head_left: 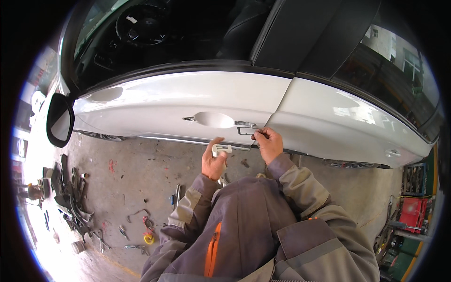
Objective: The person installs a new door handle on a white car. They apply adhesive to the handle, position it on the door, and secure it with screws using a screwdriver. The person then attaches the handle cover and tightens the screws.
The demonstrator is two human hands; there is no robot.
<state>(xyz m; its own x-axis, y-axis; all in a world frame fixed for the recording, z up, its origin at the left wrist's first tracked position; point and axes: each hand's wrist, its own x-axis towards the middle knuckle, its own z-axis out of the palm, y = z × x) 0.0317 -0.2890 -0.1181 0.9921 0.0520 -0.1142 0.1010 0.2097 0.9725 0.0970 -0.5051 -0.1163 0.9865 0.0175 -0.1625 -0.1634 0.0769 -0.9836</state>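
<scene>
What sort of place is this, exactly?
Probably a car repair workshop. A white car stands in front of the person, its front door seemingly without an outer handle bar; tools lie on the stained floor, and dark loose parts are heaped at the left.

bright daylight seemingly strongest from the left, floor (136,183) washed out to white at lower left, glare streaking the glossy white door (164,101), cabin (192,40) sunk in shadow, reflections across the rear window (390,77), straight edges bowed, black fisheye rim, blue-violet fringing at left
</scene>
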